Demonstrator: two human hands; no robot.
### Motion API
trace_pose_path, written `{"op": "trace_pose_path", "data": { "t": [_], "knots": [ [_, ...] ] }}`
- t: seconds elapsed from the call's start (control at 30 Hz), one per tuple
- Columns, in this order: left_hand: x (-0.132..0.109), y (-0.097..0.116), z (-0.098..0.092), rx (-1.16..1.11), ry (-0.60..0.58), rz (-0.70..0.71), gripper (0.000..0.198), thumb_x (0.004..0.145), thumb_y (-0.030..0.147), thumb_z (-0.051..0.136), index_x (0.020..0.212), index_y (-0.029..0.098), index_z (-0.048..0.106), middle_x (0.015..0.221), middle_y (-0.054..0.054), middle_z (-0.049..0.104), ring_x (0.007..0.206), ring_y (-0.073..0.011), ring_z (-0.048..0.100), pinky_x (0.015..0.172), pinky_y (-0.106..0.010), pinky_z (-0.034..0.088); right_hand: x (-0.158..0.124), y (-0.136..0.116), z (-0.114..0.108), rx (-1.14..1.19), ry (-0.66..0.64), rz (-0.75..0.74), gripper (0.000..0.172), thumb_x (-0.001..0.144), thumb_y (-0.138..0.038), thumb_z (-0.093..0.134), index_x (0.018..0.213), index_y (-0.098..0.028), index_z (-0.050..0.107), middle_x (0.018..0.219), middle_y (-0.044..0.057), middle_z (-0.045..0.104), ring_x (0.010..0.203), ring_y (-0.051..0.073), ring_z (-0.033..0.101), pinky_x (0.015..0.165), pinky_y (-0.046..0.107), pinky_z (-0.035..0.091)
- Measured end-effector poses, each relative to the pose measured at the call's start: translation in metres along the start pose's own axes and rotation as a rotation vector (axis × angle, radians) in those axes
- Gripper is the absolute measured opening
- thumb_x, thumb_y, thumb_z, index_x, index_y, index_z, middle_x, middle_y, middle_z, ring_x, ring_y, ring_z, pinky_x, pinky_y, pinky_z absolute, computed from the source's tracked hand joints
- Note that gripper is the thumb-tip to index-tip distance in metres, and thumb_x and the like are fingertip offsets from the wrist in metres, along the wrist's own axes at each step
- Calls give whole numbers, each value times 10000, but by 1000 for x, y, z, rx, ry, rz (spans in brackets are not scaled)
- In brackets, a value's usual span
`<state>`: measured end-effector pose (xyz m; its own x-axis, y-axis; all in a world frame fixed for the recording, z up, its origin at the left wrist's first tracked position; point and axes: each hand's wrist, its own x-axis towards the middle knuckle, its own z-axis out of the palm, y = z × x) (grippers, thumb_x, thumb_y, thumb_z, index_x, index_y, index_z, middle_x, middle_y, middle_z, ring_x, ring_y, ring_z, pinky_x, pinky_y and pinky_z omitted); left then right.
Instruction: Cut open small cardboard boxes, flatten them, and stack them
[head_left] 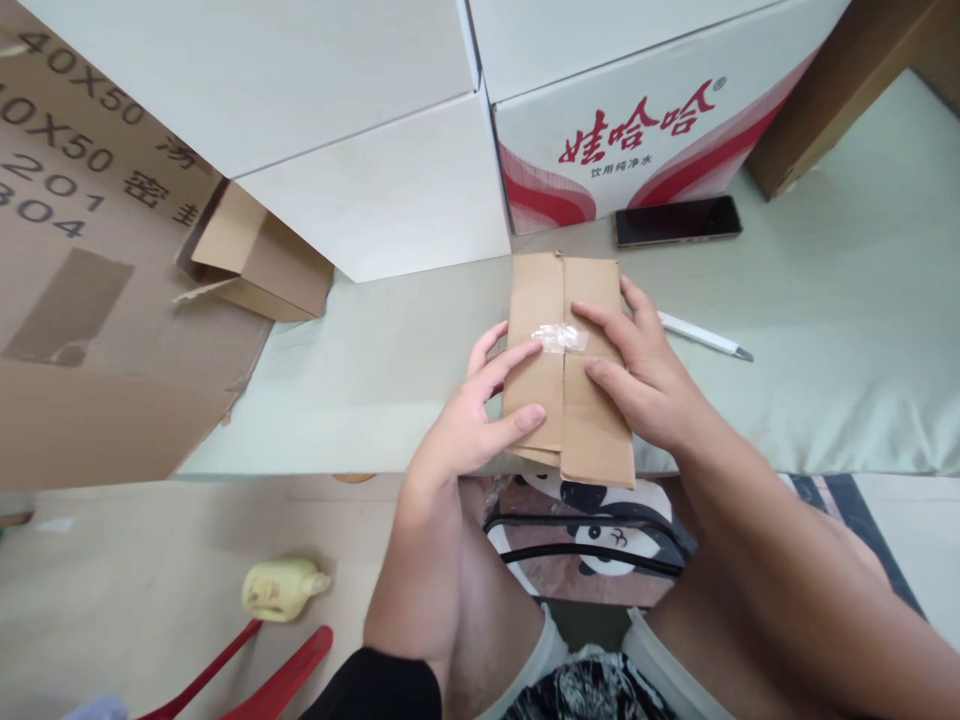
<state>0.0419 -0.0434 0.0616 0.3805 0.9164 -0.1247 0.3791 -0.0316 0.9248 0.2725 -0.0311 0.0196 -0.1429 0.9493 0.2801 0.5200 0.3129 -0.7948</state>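
Observation:
A small flat cardboard box (536,290) lies before me near the front edge of the cloth-covered surface. Its two top flaps meet along a centre seam, with a patch of clear tape (559,338) across it. My left hand (487,410) grips the left side, thumb and index finger on top and other fingers down by the edge. On the opposite side, my right hand (641,365) holds the box, its thumb and index finger resting on the right flap. A slim white pen-like tool (705,335) lies just right of that hand.
Behind the box stand white cartons (382,190), one a printed carton (645,140) with red lettering. A phone (677,221) lies at its foot. At left are a large brown carton (82,330) and an open small box (262,250). A yellow bottle (281,590) is on the floor.

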Motion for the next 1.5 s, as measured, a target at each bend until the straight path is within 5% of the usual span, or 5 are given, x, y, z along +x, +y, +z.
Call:
{"op": "trace_pose_path", "data": {
  "t": [0.37, 0.7, 0.97, 1.13, 1.5],
  "knots": [
    [-1, -6, -11, -100, -80, 52, 553, 936, 529, 644, 1429, 280, 626, 1751, -49, 202, 1627, -309, 173, 1300, -448, 278, -2, -2, -12, -131, 59, -313, 442, 893, -437, 573, 1325, -345, 537, 1656, 71, 310, 1582, 373, 255, 1295, 670, 116],
    [-23, 37, 26, 488, 132, 121, 356, 1028, 320, 467, 1294, 253, 694, 1671, -101, 395, 1531, -290, 409, 1257, -545, 358, 0, 6, -9, -122, 103, -294, 421, 862, -436, 576, 1261, -304, 604, 1483, 110, 480, 1502, 371, 388, 1290, 685, 153],
    [-38, 52, 38, 722, -88, 63, 993, 702, 782, 741, 1527, 301, 469, 1747, -182, 140, 1596, -504, 120, 1197, -744, 297, 1, 4, -10, -159, 95, -304, 339, 864, -352, 549, 1164, -313, 703, 1460, 79, 511, 1471, 384, 421, 1284, 697, 142],
    [-45, 55, 53, 851, -20, 81, 724, 878, 442, 710, 1534, 346, 421, 1750, -152, 147, 1604, -459, 146, 1187, -757, 291, 0, -4, -2, -191, 164, -282, 317, 881, -317, 524, 1132, -311, 717, 1403, 87, 537, 1467, 369, 433, 1287, 664, 186],
    [-43, 46, -8, 814, 0, -35, 423, 839, 129, 517, 1201, 305, 649, 1616, -58, 486, 1575, -417, 264, 1168, -831, 161, -8, -38, -5, -410, 164, -331, 195, 963, -372, 568, 1031, -292, 732, 1272, 52, 715, 1321, 342, 593, 1148, 582, 315]
  ]
}}
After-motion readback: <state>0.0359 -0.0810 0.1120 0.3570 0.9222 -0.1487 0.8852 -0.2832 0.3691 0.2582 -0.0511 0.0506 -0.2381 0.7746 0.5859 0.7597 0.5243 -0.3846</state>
